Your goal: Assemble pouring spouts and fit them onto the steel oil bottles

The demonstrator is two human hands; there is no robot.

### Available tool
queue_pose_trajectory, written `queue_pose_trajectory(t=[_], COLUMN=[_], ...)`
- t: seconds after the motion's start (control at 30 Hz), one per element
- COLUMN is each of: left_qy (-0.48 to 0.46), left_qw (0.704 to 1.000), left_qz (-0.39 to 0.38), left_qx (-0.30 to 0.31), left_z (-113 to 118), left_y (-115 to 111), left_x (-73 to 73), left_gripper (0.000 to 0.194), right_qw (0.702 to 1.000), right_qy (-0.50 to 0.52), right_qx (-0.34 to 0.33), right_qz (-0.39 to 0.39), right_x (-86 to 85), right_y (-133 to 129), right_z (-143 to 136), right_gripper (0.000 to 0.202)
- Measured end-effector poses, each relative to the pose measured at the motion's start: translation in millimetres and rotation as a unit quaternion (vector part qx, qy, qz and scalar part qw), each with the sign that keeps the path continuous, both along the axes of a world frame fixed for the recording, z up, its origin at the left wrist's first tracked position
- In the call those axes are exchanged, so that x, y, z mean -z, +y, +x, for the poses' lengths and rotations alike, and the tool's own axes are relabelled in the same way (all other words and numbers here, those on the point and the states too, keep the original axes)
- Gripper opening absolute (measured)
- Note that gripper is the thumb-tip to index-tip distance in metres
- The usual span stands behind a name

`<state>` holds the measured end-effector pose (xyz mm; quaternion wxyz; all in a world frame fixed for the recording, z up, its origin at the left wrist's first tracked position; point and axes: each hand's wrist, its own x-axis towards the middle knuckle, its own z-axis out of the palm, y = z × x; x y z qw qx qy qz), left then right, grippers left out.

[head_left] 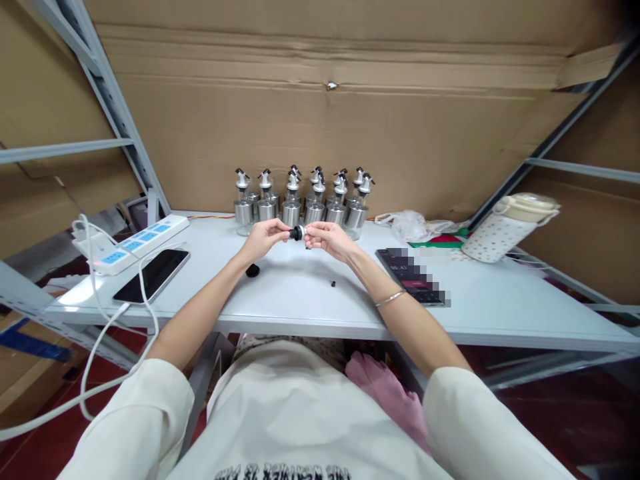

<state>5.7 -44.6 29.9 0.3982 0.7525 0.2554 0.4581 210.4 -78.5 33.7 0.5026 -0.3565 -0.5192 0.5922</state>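
Observation:
Above the middle of the white table, both hands meet at a small black and silver spout part (pixel 297 233). My left hand (pixel 265 239) pinches its black end, and my right hand (pixel 330 240) has its fingers closed on the silver end. Beneath my left wrist a round black cap (pixel 253 271) lies on the table. A tiny black piece (pixel 333 284) rests below my right hand. Just behind the hands stand several glass and steel bottles (pixel 291 212) with silver and black pourer tops.
At the left are a power strip (pixel 143 243), a phone (pixel 151 275) and looping white cables. To the right lie another phone (pixel 413 277), a clear plastic bag (pixel 413 225) and a tilted spotted cream jug (pixel 505 228). Cardboard (pixel 320 133) rises behind the white table (pixel 290 307).

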Motion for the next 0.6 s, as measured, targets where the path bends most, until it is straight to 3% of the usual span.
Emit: queue_pose_trajectory(t=[0.27,0.43,0.6], left_qy=[0.054,0.147,0.199], left_qw=[0.996,0.974,0.953], left_qz=[0.065,0.16,0.216], left_qx=[-0.03,-0.07,-0.076], left_z=[-1.6,-1.8,1.7], left_y=[-0.3,-1.7,-4.3], left_x=[-2.7,-3.5,-0.2], left_gripper=[0.024,0.016,0.012], right_qw=[1.0,0.97,0.963], right_qy=[-0.023,-0.172,-0.216], right_qx=[-0.004,0.122,0.081], right_qz=[-0.002,0.118,0.141], right_x=[3.8,8.6,9.0], right_y=[1.9,9.2,3.7], right_z=[-5.1,-9.4,-15.9], right_gripper=[0.026,0.015,0.019])
